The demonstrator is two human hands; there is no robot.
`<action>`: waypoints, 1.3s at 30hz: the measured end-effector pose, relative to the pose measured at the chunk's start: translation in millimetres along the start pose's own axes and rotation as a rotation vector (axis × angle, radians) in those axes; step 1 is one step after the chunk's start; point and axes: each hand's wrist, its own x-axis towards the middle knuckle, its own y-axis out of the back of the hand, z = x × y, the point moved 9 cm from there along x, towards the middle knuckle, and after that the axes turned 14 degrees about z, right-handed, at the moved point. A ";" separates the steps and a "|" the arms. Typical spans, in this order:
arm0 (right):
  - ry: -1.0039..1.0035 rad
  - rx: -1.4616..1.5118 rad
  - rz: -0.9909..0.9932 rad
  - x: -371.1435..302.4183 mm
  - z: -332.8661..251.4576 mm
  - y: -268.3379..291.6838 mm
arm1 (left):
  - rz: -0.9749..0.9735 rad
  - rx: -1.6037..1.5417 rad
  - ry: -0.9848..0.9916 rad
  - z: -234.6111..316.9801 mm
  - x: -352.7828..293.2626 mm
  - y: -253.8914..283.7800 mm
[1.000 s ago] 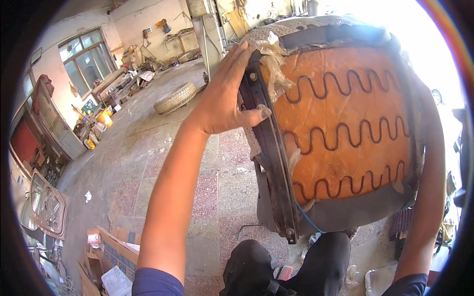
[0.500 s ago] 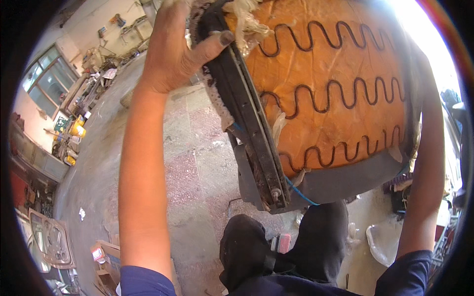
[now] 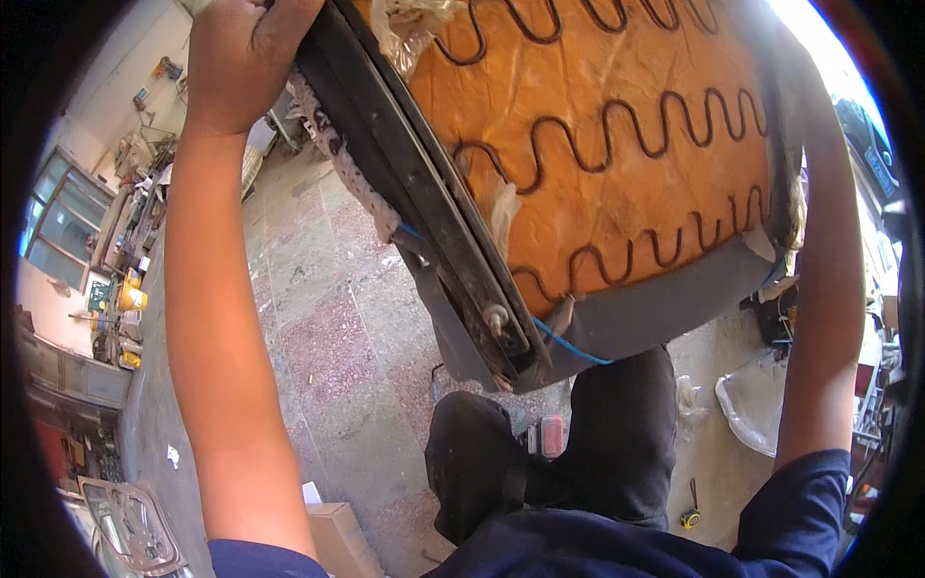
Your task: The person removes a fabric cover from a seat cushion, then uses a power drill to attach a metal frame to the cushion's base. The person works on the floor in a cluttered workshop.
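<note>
A car seat cushion [image 3: 578,226], underside toward me, hangs raised and tilted above my knees. It has orange-brown backing, wavy black springs, a dark metal side rail [image 3: 419,183] and grey fabric trim [image 3: 665,294]. My left hand [image 3: 246,63] is closed on the rail's upper end at the top left, thumb over the edge; its fingers are partly cut off by the frame. My right hand [image 3: 792,72] grips the cushion's far right side, its fingers hidden in glare and behind the edge. Blue cord [image 3: 568,344] and torn plastic [image 3: 414,34] hang on the cushion.
On the floor below are a cardboard box [image 3: 342,541], a red-topped small box [image 3: 551,436], a yellow tape measure [image 3: 691,518] and clear plastic sheeting [image 3: 750,405]. A car door panel [image 3: 133,525] leans at lower left. Yellow buckets [image 3: 131,294] and clutter line the left wall.
The cushion has shifted up and to the left, with my left hand moving along with it toward the top left. My right arm stays at the right side. The tape measure has come into view.
</note>
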 end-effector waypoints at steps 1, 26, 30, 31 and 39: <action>0.012 -0.022 0.011 7.3 -6.0 9.0 | 0.029 -0.030 0.035 1.6 -1.3 -4.1; 0.812 -0.437 0.335 -25.4 -46.9 -27.1 | 0.221 0.302 -0.166 -35.6 8.5 -25.5; 0.899 -0.377 0.333 -4.6 -70.7 -59.0 | 0.239 0.365 -0.558 -30.3 3.2 -27.5; 0.904 -0.353 0.306 1.7 -78.4 -65.1 | 0.220 0.332 -0.594 -21.4 0.1 -25.6; 0.914 -0.154 0.125 11.2 -122.5 -138.0 | -0.288 0.474 -0.993 71.6 -58.7 -55.2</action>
